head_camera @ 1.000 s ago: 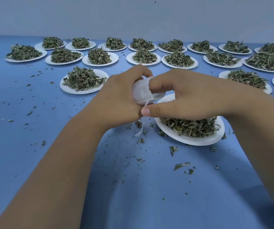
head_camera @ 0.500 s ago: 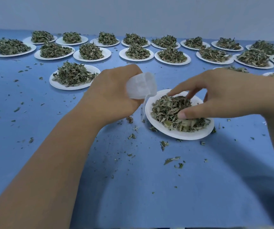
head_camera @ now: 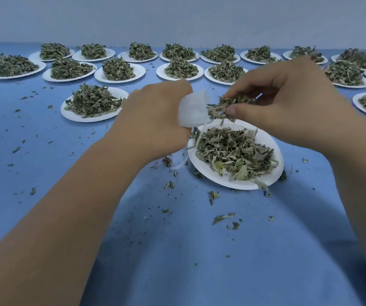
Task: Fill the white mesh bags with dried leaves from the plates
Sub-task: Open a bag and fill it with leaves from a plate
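My left hand (head_camera: 155, 120) grips a small white mesh bag (head_camera: 194, 111), its mouth turned toward the right and its drawstring (head_camera: 181, 164) dangling to the table. My right hand (head_camera: 288, 100) pinches a clump of dried leaves (head_camera: 224, 107) right at the bag's mouth, touching it. Both hands hover just above a white plate (head_camera: 213, 173) that holds a loose pile of dried green leaves (head_camera: 235, 151).
Many more white plates heaped with dried leaves stand in rows at the back, the nearest one (head_camera: 93, 104) left of my left hand. Leaf crumbs (head_camera: 222, 217) litter the blue tabletop (head_camera: 177, 261). A pale wall rises behind the table.
My right hand dipped into the near plate, took a pinch of leaves and lifted it to the bag's mouth. The left hand kept holding the bag.
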The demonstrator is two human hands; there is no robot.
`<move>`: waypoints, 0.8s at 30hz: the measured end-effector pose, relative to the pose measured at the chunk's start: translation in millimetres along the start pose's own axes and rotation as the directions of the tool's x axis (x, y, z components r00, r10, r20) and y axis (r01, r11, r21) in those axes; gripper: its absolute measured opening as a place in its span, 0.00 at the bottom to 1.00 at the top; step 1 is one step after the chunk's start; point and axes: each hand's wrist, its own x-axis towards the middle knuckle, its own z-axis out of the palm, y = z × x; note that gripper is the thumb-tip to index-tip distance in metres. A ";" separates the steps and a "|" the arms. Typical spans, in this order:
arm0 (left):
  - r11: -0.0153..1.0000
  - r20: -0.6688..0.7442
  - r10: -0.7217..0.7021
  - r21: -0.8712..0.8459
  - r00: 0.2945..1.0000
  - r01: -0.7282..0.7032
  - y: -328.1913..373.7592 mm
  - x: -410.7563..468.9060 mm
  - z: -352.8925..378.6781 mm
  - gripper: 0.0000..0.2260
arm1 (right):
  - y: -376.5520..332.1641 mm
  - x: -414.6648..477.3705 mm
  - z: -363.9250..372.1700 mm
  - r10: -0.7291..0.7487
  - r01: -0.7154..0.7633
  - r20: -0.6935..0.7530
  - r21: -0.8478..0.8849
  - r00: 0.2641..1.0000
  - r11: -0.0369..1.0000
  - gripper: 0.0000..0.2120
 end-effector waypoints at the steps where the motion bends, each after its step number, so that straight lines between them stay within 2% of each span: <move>1: 1.000 0.003 0.016 0.016 1.000 -0.016 4.2 3.5 -0.7 0.11 | -0.7 0.4 4.1 0.005 -0.004 -0.015 0.021 1.000 1.000 0.07; 6: 0.999 0.028 0.030 0.017 0.999 -0.031 15.1 13.3 5.2 0.10 | -2.5 0.8 16.3 0.030 -0.023 -0.106 0.074 0.994 0.997 0.08; 11: 1.000 0.000 0.012 -0.018 1.000 -0.012 16.9 10.6 17.4 0.11 | 0.7 0.2 27.4 0.115 -0.083 -0.129 0.234 0.985 0.969 0.09; 15: 0.993 -0.058 0.014 -0.114 0.998 -0.020 13.9 9.6 16.8 0.08 | 1.9 -0.2 30.0 0.022 -0.014 -0.031 0.231 0.999 0.973 0.06; 19: 0.983 -0.089 -0.035 -0.182 0.995 0.019 7.3 7.3 17.9 0.07 | 4.9 -1.7 21.5 0.035 -0.108 0.164 0.462 0.986 0.880 0.17; 21: 0.973 -0.075 -0.079 -0.225 0.994 0.060 0.6 6.5 17.0 0.06 | 9.9 -3.4 18.8 0.035 -0.079 0.114 0.412 0.993 0.908 0.18; 23: 0.964 -0.071 -0.120 -0.246 0.990 0.099 -7.6 6.0 14.5 0.06 | 15.6 -4.6 14.4 0.049 -0.060 0.056 0.206 0.997 0.977 0.14; 24: 0.960 -0.074 -0.138 -0.255 0.988 0.115 -11.4 5.7 12.5 0.07 | 17.3 -5.2 12.5 0.042 -0.051 0.107 0.086 0.993 0.995 0.11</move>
